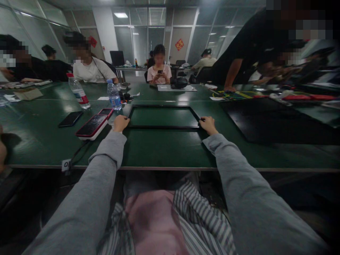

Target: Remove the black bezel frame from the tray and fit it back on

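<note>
A thin black rectangular frame (162, 127) lies on the green table (170, 148), and the tabletop shows through its middle. My left hand (121, 123) is closed on the frame's left side near the front corner. At the right front corner, my right hand (209, 125) grips the frame with its fingers curled. Left of my left hand are a phone in a red case on a white block (92, 124) and a dark phone (70, 119). A large black panel (281, 120) lies to the right of my right hand.
Two water bottles (79, 91) (114, 95) stand behind my left hand. The table's front edge (170, 168) runs below my forearms. A person in black leans on the table at the back right. Other people sit around the far side.
</note>
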A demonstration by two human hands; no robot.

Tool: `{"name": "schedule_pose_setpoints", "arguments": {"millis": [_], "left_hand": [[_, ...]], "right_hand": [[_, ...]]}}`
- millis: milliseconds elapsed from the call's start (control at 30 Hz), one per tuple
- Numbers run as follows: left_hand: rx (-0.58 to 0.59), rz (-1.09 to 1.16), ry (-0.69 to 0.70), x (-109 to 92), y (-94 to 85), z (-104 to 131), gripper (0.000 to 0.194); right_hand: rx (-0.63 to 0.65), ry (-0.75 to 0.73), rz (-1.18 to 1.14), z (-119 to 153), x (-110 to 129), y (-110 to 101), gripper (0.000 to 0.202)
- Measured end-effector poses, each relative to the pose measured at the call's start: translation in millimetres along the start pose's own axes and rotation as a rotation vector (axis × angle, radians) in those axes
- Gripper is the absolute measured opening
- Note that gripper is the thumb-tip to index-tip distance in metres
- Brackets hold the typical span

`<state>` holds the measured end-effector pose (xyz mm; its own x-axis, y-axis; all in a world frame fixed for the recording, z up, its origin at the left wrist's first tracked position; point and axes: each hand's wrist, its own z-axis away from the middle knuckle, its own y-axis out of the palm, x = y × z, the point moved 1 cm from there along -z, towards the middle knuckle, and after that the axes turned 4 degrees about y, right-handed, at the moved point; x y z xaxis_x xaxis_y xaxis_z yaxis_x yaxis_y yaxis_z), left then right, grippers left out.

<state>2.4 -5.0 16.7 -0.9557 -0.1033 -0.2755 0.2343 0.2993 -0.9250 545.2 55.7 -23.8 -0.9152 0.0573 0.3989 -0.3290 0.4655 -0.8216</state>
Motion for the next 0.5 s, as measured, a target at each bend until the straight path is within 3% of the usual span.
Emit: {"name": "schedule_pose_setpoints", "arguments": {"millis": [100,500], "left_hand": [[0.002,-0.015,0.003,1.2,1.2,-1.5,0.039],[-0.012,-0.009,-0.001,0.4,0.8,-0.7,0.037]], "right_hand": [[0.023,0.061,-0.024,0.9,1.3,-1.1,0.044],[0.010,0.080,-0.070,0.4,0.3,-0.6,0.043]]}}
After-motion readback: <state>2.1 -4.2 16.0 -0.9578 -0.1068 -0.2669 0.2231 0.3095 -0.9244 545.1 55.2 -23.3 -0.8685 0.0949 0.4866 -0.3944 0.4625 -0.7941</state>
